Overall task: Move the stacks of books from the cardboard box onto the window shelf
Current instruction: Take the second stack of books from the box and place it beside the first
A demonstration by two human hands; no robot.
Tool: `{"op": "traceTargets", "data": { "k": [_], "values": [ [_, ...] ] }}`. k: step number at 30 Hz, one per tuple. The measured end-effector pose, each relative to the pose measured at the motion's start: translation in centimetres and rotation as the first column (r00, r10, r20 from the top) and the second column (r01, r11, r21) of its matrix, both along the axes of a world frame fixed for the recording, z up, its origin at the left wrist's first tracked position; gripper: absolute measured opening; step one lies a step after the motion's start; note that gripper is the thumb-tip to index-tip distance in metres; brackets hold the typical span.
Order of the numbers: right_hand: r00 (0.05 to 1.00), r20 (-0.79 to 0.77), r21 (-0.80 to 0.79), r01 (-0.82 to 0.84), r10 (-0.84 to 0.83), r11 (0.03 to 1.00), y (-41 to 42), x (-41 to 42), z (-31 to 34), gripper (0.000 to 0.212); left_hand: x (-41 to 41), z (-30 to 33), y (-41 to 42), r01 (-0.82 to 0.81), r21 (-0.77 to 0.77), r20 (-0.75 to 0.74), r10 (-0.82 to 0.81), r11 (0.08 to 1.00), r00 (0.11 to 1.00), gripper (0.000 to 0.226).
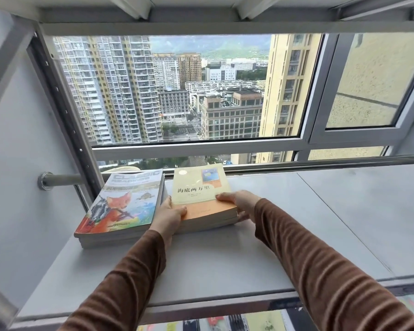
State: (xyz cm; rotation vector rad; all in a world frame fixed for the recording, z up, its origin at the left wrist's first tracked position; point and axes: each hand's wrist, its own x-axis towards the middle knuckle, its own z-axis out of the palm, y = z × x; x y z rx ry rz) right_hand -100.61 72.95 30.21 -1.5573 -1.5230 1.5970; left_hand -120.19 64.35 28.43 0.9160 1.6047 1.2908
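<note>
The orange-and-cream book stack [202, 199] is sitting on the grey window shelf [249, 254] just beside the fox-cover stack [122, 206], w/ left hand [169, 217] & right hand [241, 204] both clamping its near corners.

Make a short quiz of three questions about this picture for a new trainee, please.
1. True or false: the fox-cover stack lies left of the yellow-orange stack.
2. Which hands grip the yellow-orange stack? A. left hand only B. right hand only C. both
3. Fill in: both stacks lie on the window ____.

Key: 1 true; 2 C; 3 shelf.
</note>
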Motion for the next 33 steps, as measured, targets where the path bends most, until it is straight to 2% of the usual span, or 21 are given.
{"op": "traceTargets", "data": {
  "k": [2, 4, 7, 9, 13, 17, 20, 24, 27, 33],
  "values": [
    [0.968, 0.246, 0.080, -0.077, 0.055, 0.994, 0.4, 0.7, 0.5, 0.057, -0.1, -0.2, 0.2, 0.004, -0.012, -0.018, -0.004, 1.000, 1.000, 0.052],
    [0.912, 0.407, 0.157, -0.118, 0.045, 0.981, 0.5, 1.3, 0.6, 0.069, -0.3, -0.2, 0.3, 0.005, -0.027, -0.053, -0.007, 1.000, 0.999, 0.059],
    [0.883, 0.468, 0.236, -0.171, 0.042, 0.957, -0.6, 1.9, 0.5, 0.074, -0.3, 0.4, 0.0, 0.035, -0.015, -0.157, -0.037, 0.999, 0.987, 0.074],
    [0.870, 0.493, 0.341, -0.207, 0.014, 0.917, -1.8, 2.4, 0.7, 0.075, -0.1, 1.3, -0.5, 0.069, 0.040, -0.289, -0.055, 0.997, 0.956, 0.075],
    [0.907, 0.389, 0.597, -0.117, -0.159, 0.794, -5.2, 4.8, 1.9, 0.054, 1.1, 3.8, -1.8, 0.223, 0.142, -0.657, -0.076, 0.964, 0.750, 0.061],
    [0.863, 0.396, 0.747, -0.104, -0.314, 0.657, -9.5, 8.8, 2.8, 0.042, 4.5, 5.4, -2.7, 0.413, 0.122, -0.844, -0.125, 0.903, 0.522, 0.047],
    [0.789, 0.430, 0.781, -0.081, -0.439, 0.620, -12.8, 12.9, 2.5, 0.038, 8.8, 5.8, -3.2, 0.519, 0.133, -0.875, -0.146, 0.845, 0.462, 0.042],
    [0.713, 0.439, 0.766, 0.022, -0.547, 0.643, -18.2, 19.5, 1.4, 0.036, 16.3, 5.0, -4.9, 0.647, 0.126, -0.892, -0.199, 0.752, 0.405, 0.039],
    [0.649, 0.426, 0.771, 0.104, -0.631, 0.628, -23.1, 24.9, 0.5, 0.034, 23.0, 4.2, -7.1, 0.751, 0.107, -0.902, -0.254, 0.651, 0.349, 0.039],
    [0.454, 0.458, 0.747, 0.269, -0.764, 0.608, -35.7, 36.8, -2.0, 0.034, 38.3, 1.8, -14.9, 0.900, 0.045, -0.902, -0.370, 0.433, 0.223, 0.040]
  ]
}}
